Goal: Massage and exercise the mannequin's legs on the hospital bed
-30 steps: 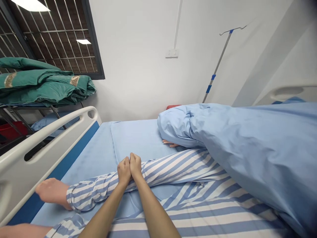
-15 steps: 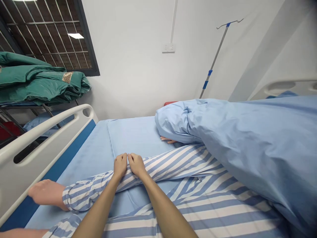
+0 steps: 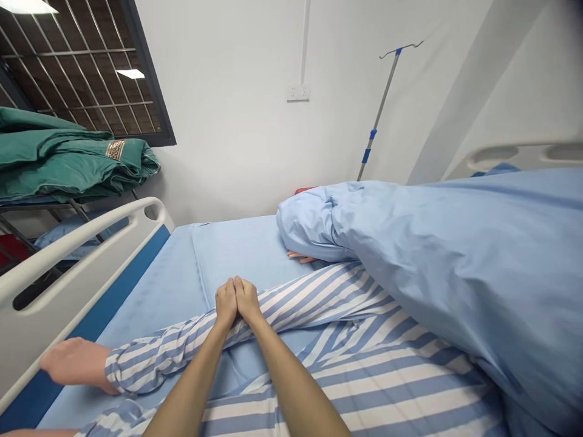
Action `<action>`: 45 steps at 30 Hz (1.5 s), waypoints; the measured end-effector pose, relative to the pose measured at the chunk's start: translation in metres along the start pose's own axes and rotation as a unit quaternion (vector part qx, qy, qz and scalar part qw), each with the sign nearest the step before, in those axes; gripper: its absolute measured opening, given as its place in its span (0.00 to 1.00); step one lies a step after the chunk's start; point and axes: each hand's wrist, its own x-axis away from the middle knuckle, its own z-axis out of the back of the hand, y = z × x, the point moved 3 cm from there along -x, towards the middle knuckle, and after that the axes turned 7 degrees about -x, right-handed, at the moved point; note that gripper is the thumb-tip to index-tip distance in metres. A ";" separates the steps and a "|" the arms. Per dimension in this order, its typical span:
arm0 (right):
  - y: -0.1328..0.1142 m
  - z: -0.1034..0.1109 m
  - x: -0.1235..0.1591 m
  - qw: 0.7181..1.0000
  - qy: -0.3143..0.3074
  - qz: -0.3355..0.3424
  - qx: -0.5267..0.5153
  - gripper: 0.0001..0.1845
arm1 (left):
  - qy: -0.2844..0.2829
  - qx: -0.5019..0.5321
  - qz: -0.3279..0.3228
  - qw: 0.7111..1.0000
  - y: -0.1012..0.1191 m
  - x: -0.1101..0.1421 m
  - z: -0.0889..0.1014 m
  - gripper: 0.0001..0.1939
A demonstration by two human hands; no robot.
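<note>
Bedsheet (image 3: 237, 261): blue, spread beyond the hands.
Cloth: striped pyjama cloth (image 3: 291, 309), directly beneath both hands.
Grip: left hand (image 3: 226, 305) and right hand (image 3: 247, 300) curled, fingertips meeting; any pinched cloth cannot be told.

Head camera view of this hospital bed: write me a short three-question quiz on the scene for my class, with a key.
1. What pattern is on the sleeve under the person's left hand and right hand?
2. True or false: in this view, the drip stand is to the right of the wall socket.
3. What colour is the folded bedding beyond the bed rail? A) blue B) green C) red

Key: 1. Blue and white stripes. 2. True. 3. B.
</note>
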 end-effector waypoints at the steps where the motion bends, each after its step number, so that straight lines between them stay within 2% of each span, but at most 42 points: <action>1: 0.000 0.000 -0.001 1.000 0.005 -0.006 0.005 0.25 | -0.017 -0.011 -0.005 1.000 -0.003 0.001 -0.001 0.23; 3: -0.001 0.001 -0.004 1.000 0.007 -0.026 0.015 0.25 | -0.033 -0.034 -0.021 0.999 -0.007 0.001 -0.001 0.25; 5: -0.008 0.006 -0.008 0.999 -0.004 -0.032 0.041 0.25 | -0.026 -0.064 -0.038 0.997 -0.008 0.001 -0.001 0.25; 8: -0.028 0.020 -0.014 0.993 -0.041 0.027 0.109 0.25 | -0.037 -0.109 -0.066 0.991 -0.003 0.003 -0.004 0.23; 11: -0.040 0.037 -0.016 0.980 -0.072 0.092 0.162 0.25 | -0.053 -0.160 -0.057 0.984 0.002 0.006 -0.009 0.24; 16: -0.017 0.050 -0.013 0.981 -0.081 0.047 0.168 0.26 | -0.031 -0.200 -0.039 0.978 0.004 0.008 -0.008 0.26; 19: -0.005 0.052 -0.013 0.988 -0.061 0.029 0.138 0.27 | -0.020 -0.193 -0.043 0.980 0.007 0.006 -0.010 0.25; 21: -0.002 0.054 -0.015 0.994 -0.046 0.022 0.094 0.27 | 0.004 -0.157 -0.042 0.987 0.017 0.003 -0.015 0.24; 23: -0.002 0.058 -0.019 0.999 -0.037 0.011 0.031 0.27 | 0.020 -0.077 -0.038 0.996 0.033 -0.001 -0.025 0.23; 25: -0.003 0.063 -0.022 0.999 -0.009 -0.007 -0.030 0.27 | 0.011 0.024 -0.024 0.999 0.049 -0.003 -0.040 0.23; 28: -0.001 0.070 -0.023 0.997 0.062 -0.025 -0.042 0.24 | 0.014 0.125 0.031 0.992 0.054 -0.001 -0.059 0.22; 31: 0.000 0.071 -0.023 0.996 0.085 -0.018 0.007 0.23 | 0.011 0.113 0.060 0.992 0.039 0.006 -0.068 0.22; 36: 0.002 0.072 -0.025 0.994 0.099 -0.054 0.008 0.22 | -0.005 -0.033 -0.024 0.999 0.026 0.015 -0.067 0.25; 39: -0.006 0.075 -0.029 0.995 0.067 -0.052 0.056 0.22 | -0.015 -0.070 -0.013 0.997 0.030 0.016 -0.066 0.27; 42: -0.019 0.081 -0.033 0.990 0.005 -0.011 0.138 0.22 | -0.030 -0.091 -0.005 0.995 0.034 0.015 -0.066 0.27; 45: -0.021 0.090 -0.031 0.986 -0.044 0.025 0.160 0.23 | -0.025 -0.111 -0.015 0.993 0.035 0.015 -0.067 0.28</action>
